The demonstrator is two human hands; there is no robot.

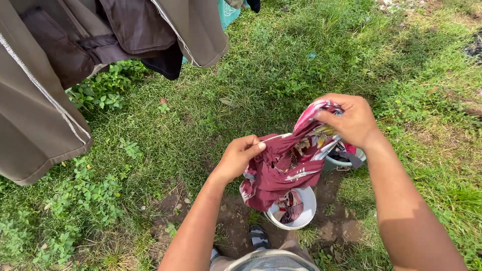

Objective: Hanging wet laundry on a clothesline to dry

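While both hands grip it, maroon patterned cloth (286, 168) hangs crumpled.

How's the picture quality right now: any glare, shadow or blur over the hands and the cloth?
Head view: even daylight, no glare; left hand, right hand and the maroon cloth are sharp. Soft shadow darkens the grass at top centre and the soil by the white bucket. Hanging clothes at left are close and slightly soft; edges bow a little from the wide lens.
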